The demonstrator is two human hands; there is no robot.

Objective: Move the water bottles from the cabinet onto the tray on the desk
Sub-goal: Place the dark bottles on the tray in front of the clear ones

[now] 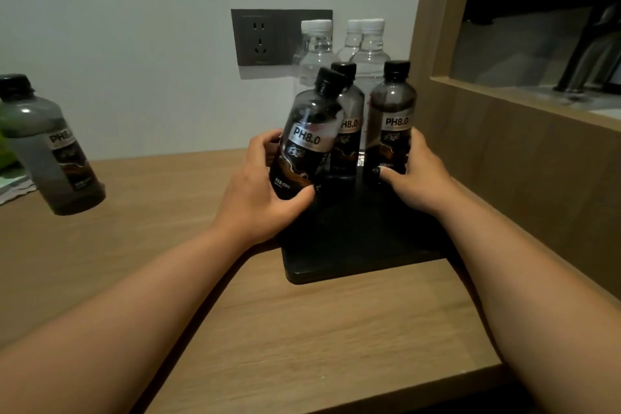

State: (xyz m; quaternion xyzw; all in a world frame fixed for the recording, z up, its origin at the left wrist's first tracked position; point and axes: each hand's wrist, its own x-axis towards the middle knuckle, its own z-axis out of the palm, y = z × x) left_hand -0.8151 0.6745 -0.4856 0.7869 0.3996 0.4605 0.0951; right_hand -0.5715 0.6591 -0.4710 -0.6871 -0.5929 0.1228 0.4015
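Black tray (353, 245) on tabletop (302, 329), carrying clear bottles (369, 54) behind dark ones. Left hand (258, 191) grip wrapping tilted dark bottle (309, 138); right hand (420, 175) grip wrapping upright dark bottle (391, 118). Lone bottle (50, 151) far left; wall socket (260, 39) behind.

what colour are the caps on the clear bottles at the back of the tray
White, on the clear plastic water bottles behind the dark ones on the black tray; seen in the head view.

Glossy clear plastic is seen on the bottles (389, 124), matt black on the tray (363, 239), wood grain on the desk (319, 329).
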